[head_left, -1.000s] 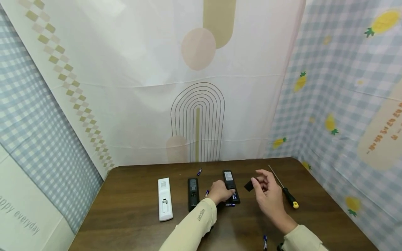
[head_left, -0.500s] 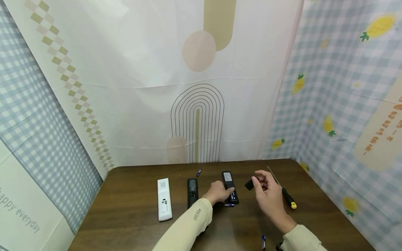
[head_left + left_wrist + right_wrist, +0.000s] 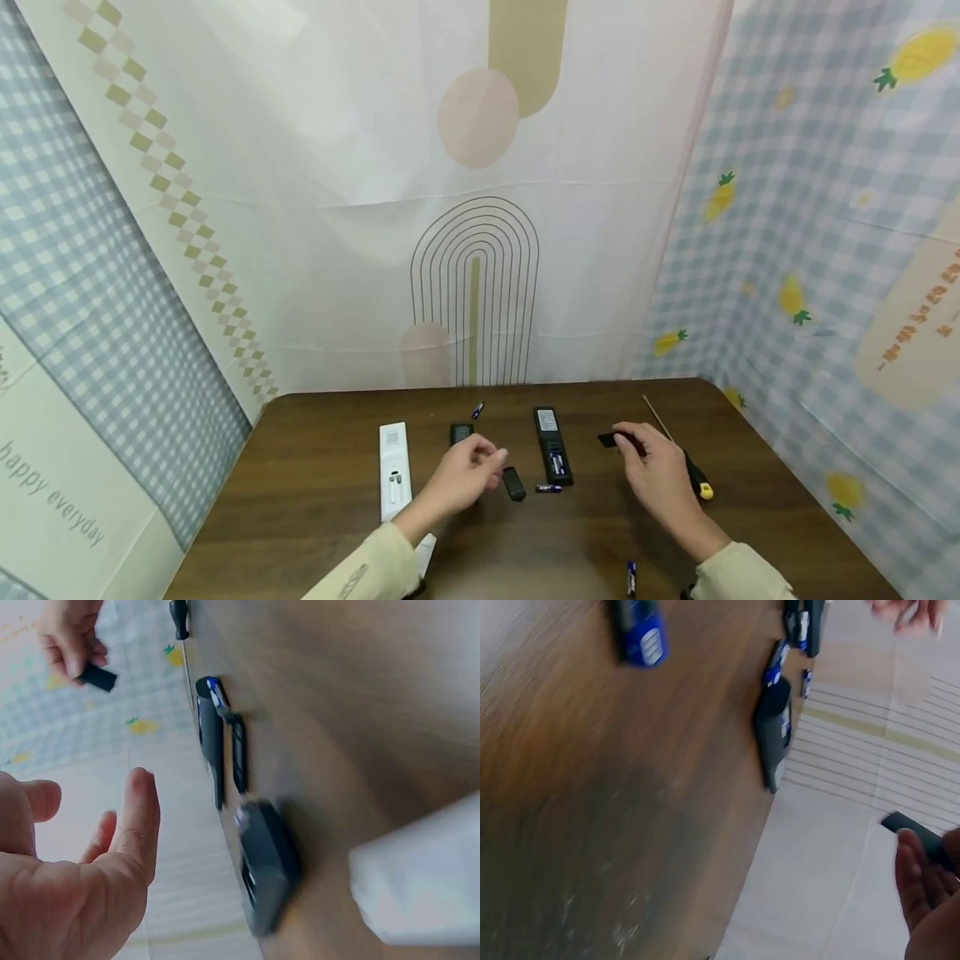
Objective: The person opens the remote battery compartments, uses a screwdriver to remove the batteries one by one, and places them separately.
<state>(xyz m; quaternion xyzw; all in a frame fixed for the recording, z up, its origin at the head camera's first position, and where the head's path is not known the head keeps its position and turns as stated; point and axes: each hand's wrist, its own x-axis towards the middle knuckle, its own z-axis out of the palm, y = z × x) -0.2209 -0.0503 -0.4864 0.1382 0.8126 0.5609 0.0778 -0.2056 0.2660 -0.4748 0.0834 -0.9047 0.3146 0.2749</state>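
Observation:
My left hand (image 3: 467, 475) hovers over the middle black remote control (image 3: 461, 432), covering most of it in the head view. The left wrist view shows nothing in its loosely bent fingers (image 3: 139, 817). Between thumb and fingers, my right hand (image 3: 660, 475) pinches a small black battery cover (image 3: 606, 439), raised above the table in the right wrist view. Between the hands lies another black remote control (image 3: 548, 429), back up, with blue batteries (image 3: 557, 463) in its uncovered compartment. A loose battery (image 3: 548, 488) lies at its near end, and a second black cover (image 3: 513, 483) lies left of it.
A white remote control (image 3: 393, 458) lies to the left, compartment uncovered, with a white piece (image 3: 425, 554) near my left sleeve. A screwdriver (image 3: 697, 477) lies beyond my right hand. Loose batteries lie at the back (image 3: 477, 409) and front (image 3: 632, 579). Patterned cloth (image 3: 337, 292) hangs behind the table.
My left hand has let go of the right-hand black remote and moved left, uncovering the second black cover. My right hand keeps the battery cover, which now lies flatter.

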